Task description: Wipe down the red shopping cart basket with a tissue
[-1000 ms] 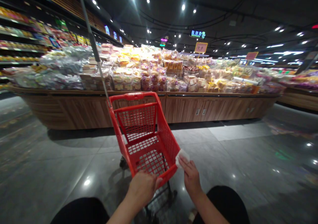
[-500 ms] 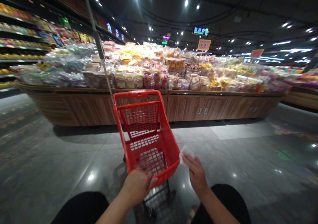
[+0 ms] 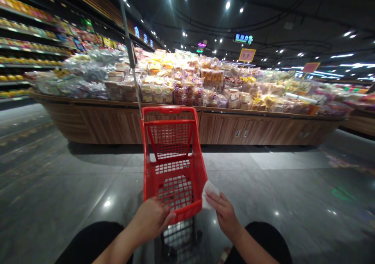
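Note:
A red plastic shopping cart (image 3: 172, 154) with a mesh basket stands on the floor right in front of me. My left hand (image 3: 152, 219) is closed over the near rim of its basket. My right hand (image 3: 224, 215) holds a small white wipe (image 3: 208, 191) in its fingers and presses it against the cart's near right corner. Nothing lies in the basket. A thin grey pole (image 3: 129, 49) rises from the cart's far left corner. My dark trousers show at the bottom of the view.
A long wooden display counter (image 3: 234, 129) piled with bagged bread and pastries (image 3: 181, 80) runs across behind the cart. Stocked shelves (image 3: 26, 45) line the left wall. Price signs (image 3: 246, 55) stand above the goods. Glossy grey floor tiles (image 3: 58, 193) surround me.
The cart has swung from a leftward slant to nearly straight ahead. My right hand with the wipe moved down and left along its right edge. The view shifted slightly left.

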`<state>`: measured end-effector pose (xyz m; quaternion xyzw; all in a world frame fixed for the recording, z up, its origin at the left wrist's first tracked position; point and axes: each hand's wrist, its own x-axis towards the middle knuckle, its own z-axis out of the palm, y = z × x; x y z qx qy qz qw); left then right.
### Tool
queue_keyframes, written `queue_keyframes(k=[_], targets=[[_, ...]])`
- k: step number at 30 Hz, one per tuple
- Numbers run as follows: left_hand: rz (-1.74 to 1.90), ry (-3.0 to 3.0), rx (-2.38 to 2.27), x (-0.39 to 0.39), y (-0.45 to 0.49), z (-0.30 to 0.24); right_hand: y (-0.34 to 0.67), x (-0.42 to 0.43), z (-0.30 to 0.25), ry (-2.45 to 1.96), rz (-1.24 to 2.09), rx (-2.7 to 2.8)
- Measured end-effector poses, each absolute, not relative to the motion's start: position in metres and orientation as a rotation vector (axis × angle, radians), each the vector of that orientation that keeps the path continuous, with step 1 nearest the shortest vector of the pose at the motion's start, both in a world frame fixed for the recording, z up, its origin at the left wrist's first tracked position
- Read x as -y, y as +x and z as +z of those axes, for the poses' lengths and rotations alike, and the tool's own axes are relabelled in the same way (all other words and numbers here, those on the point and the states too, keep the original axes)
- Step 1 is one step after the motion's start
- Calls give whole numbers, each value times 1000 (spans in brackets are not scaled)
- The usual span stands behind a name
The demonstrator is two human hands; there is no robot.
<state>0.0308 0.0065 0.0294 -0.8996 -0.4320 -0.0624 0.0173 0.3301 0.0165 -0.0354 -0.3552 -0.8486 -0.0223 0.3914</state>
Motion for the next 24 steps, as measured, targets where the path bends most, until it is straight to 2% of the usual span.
queue_keyframes(k=[9,16,21,24], targets=[[-343,-2879,1385,-11,18,29,313,-69,-13,-892,-30,2085],[-315,-2871,1512,-9,18,41,320,-16,-41,-938,143,2083],[-508,-2737,1719,-3,71,47,323,-23,-33,-1020,117,1851],[-451,-2611,1870,-5,113,38,315,-41,-27,-991,83,1898]])
